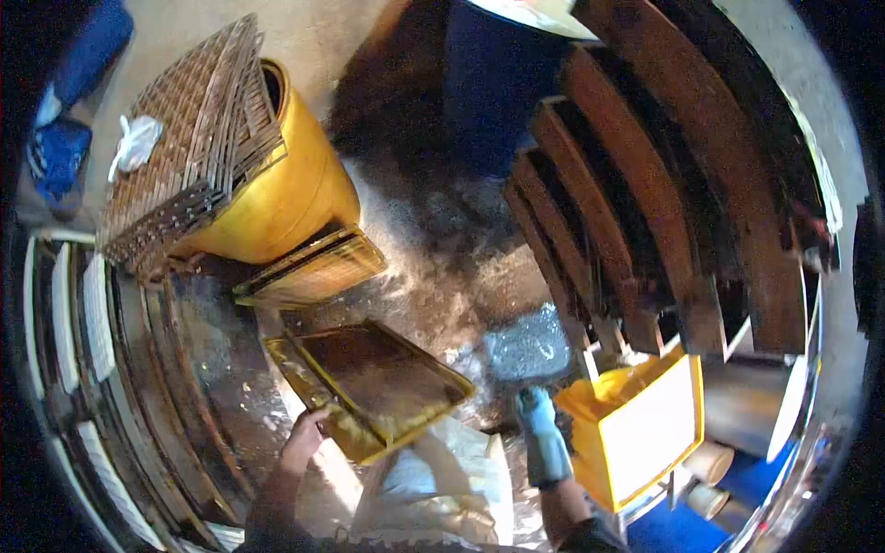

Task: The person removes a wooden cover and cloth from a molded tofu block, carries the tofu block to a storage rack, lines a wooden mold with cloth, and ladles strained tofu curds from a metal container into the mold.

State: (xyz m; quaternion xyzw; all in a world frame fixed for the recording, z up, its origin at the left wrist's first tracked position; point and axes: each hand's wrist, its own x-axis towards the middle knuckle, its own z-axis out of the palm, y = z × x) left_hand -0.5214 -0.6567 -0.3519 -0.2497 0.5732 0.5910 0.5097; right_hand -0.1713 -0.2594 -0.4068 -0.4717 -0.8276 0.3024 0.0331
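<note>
Left grip (307,436): bare, grasping the near left edge of a yellow-edged frame (387,373).
Right grip (546,447): gloved in pale blue, fingers partly curled; I cannot tell whether it clasps anything.
Pale plastic sheeting (429,475): near, between the two arms.
Yellow box (650,429): white-faced, just right of the glove.
Floor (479,276): stained, with patches of sun and shadow.
Left side: a slatted rack (166,369).
Far left: a yellow barrel (304,184) topped by woven panels (194,138), with a second frame (318,269) leaning at its foot.
Far side: a dark blue drum (502,92).
Right side: long brown boards (636,175) in rows.
Frame's place: tilted above the floor, reaching far and right from the left grip, well apart from the right.
</note>
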